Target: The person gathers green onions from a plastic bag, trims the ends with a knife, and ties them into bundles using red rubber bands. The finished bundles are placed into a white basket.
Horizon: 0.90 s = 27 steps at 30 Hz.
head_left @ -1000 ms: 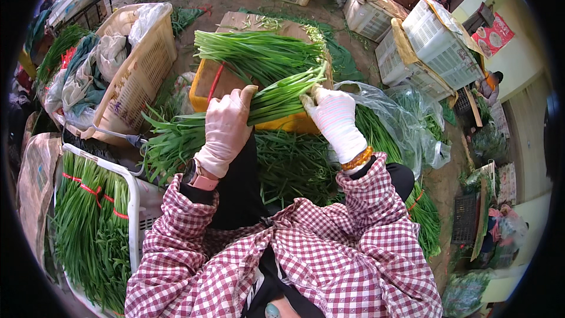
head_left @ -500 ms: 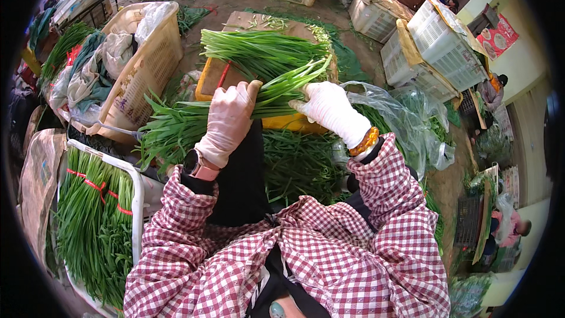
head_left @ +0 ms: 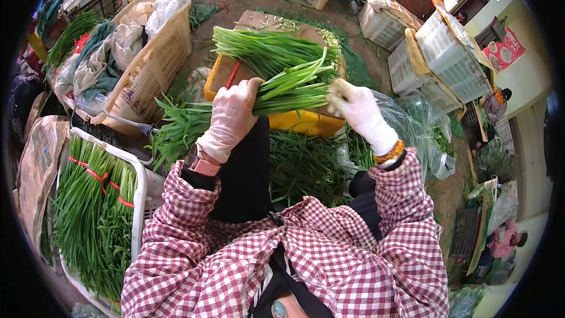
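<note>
Both hands wear pale thin gloves. My left hand (head_left: 231, 119) is closed round a bunch of garlic chives (head_left: 294, 89), whose leafy ends (head_left: 179, 126) hang out to the left. My right hand (head_left: 362, 115) is at the pale cut ends of this bunch, its fingers bent and pinched together there. Just beyond, a loose heap of garlic chives (head_left: 268, 50) lies on a board (head_left: 250, 20) above a yellow box (head_left: 315, 122). A red strip (head_left: 234, 74) shows by the heap, left of the held stalks.
At the left stands a white crate (head_left: 141, 185) of chives tied with red bands; behind it, a cream basket (head_left: 144, 91) holds cloths. Cut greens (head_left: 306, 168) lie below the yellow box. Clear plastic bags (head_left: 432, 135) lie right. Stacked white crates (head_left: 453, 53) and other people are farther off.
My right hand has moved right along the bunch to its cut ends, and its fingers have drawn together. My left hand keeps its hold. The whole view has shifted slightly.
</note>
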Tool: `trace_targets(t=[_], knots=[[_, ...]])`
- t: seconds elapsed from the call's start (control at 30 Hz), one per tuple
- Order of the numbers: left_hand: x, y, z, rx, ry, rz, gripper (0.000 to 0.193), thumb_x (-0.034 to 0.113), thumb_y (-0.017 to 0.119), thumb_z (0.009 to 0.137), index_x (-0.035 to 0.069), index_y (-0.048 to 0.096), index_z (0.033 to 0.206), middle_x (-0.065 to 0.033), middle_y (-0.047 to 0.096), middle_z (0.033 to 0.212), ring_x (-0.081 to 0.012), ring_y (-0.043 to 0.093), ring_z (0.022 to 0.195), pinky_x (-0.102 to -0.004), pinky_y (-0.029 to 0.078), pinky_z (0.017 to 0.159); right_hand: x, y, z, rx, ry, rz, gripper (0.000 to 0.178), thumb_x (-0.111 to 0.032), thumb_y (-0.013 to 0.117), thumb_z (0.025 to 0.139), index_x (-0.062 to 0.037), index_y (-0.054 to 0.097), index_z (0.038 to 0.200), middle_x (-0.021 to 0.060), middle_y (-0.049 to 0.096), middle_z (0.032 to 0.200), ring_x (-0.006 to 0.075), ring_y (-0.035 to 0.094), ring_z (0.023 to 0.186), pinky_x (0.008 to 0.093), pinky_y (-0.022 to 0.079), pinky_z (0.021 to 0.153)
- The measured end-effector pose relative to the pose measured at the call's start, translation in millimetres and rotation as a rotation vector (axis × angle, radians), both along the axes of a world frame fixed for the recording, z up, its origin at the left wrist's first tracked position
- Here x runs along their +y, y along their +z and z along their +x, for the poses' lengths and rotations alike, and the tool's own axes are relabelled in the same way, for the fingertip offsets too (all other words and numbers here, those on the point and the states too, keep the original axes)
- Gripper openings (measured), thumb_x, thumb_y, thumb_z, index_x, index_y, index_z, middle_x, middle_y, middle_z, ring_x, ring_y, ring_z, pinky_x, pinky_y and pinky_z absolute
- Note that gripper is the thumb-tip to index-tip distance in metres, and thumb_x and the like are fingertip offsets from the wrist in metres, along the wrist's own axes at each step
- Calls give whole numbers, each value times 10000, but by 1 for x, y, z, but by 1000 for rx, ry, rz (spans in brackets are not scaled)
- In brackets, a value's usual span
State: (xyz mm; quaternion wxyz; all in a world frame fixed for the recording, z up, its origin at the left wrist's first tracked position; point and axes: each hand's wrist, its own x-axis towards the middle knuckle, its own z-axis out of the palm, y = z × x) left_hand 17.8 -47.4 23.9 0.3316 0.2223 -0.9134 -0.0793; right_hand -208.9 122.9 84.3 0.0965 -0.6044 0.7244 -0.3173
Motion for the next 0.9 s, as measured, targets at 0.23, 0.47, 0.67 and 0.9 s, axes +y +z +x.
trace_targets(t=[0.23, 0.47, 0.67, 0.9], knots=[[-2, -2, 0, 12, -3, -17, 414, 86, 733, 710, 103, 556, 1083, -100, 609, 861, -293, 639, 787, -405, 465, 697, 95, -43, -62, 510, -386, 355, 176, -227, 621, 908, -50, 626, 906, 113, 670, 730, 235, 678, 651, 348, 541, 605], [3, 0, 0, -62, 24, -86, 408, 92, 730, 720, 116, 560, 1090, -81, 622, 875, -280, 634, 793, -394, 469, 708, 59, -32, 9, 7, -271, -88, 267, -367, 666, 881, -157, 682, 1045, 76, 671, 677, 243, 689, 650, 363, 524, 596], [12, -3, 2, -59, 78, -235, 340, 69, 598, 816, 108, 535, 1148, -51, 541, 840, -217, 583, 754, -368, 445, 698, -19, -8, 35, 383, -365, 143, 290, -409, 666, 869, -186, 682, 1054, 115, 703, 747, 315, 690, 700, 430, 544, 652], [17, -5, 3, -70, 156, -316, 421, 99, 574, 843, 123, 507, 1259, -31, 521, 850, -193, 566, 754, -347, 438, 686, -32, -28, 39, -908, -180, -8, 134, -136, 580, 963, -13, 590, 1016, 94, 670, 687, 80, 541, 506, 190, 417, 465]])
